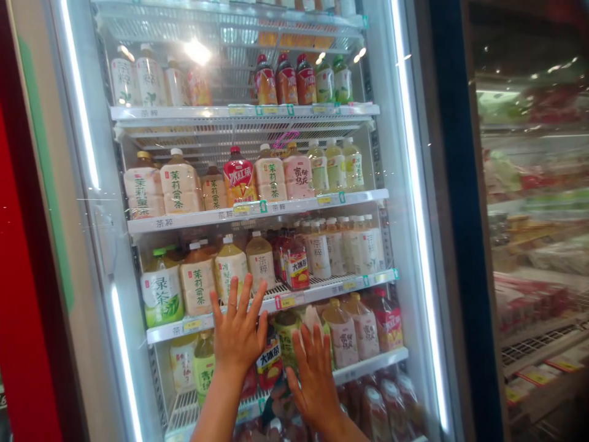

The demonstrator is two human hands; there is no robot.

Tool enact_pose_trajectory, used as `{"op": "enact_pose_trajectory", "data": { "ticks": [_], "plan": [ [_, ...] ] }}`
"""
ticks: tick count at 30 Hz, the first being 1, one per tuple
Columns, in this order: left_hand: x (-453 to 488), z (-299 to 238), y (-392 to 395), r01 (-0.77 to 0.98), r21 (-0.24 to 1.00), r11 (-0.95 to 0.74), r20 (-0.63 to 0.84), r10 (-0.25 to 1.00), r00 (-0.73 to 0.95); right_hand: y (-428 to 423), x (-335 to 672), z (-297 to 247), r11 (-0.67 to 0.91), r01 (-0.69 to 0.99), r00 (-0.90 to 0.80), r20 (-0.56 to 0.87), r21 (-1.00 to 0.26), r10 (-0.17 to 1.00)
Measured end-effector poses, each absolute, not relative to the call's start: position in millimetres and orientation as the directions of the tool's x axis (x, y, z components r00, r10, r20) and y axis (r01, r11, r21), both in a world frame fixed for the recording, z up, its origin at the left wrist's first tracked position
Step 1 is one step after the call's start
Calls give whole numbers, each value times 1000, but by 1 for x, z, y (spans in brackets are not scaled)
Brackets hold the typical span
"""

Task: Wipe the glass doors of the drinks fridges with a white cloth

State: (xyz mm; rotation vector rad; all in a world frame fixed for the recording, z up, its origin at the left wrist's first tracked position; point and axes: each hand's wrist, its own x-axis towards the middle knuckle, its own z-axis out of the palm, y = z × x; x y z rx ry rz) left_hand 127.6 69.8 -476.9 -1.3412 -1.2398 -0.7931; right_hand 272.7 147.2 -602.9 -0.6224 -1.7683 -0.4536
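Note:
Both hands are raised with palms toward the glass door of a lit drinks fridge. My left hand [239, 334] has its fingers spread and appears to lie against the glass, in front of the shelf with a green tea bottle [162, 291] and a jasmine tea bottle [199, 285]. Lower and to the right, my right hand [315, 377] is open too, thumb out to the left, with a faint reflection of its fingers in the glass. A dark-labelled iced tea bottle [269, 359] shows between the two hands. Neither hand holds anything.
Several shelves of bottled drinks rise behind the glass, with red iced tea bottles [286, 80] near the top. Bright light strips [421, 215] run down both sides. At the right, beyond a dark frame [469, 215], stands a blurred shelf of packaged goods [534, 270].

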Motion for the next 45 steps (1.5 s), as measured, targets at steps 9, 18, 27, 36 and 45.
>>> {"op": "enact_pose_trajectory", "data": {
  "ticks": [9,18,27,36,45],
  "plan": [
    [128,-476,69,951,-270,151,944,236,231,167,286,-502,807,585,-170,961,-80,219],
    [128,-476,69,952,-266,152,946,233,227,157,288,-623,777,622,-290,950,97,114],
    [128,-477,68,948,-276,156,943,235,236,160,282,-536,783,619,-185,958,-58,217],
    [128,-476,69,946,-279,165,943,234,237,159,279,-518,802,596,-156,972,-48,174],
    [128,-475,68,944,-283,171,941,239,238,152,282,-576,795,605,-209,956,-38,205]
  ]
}}
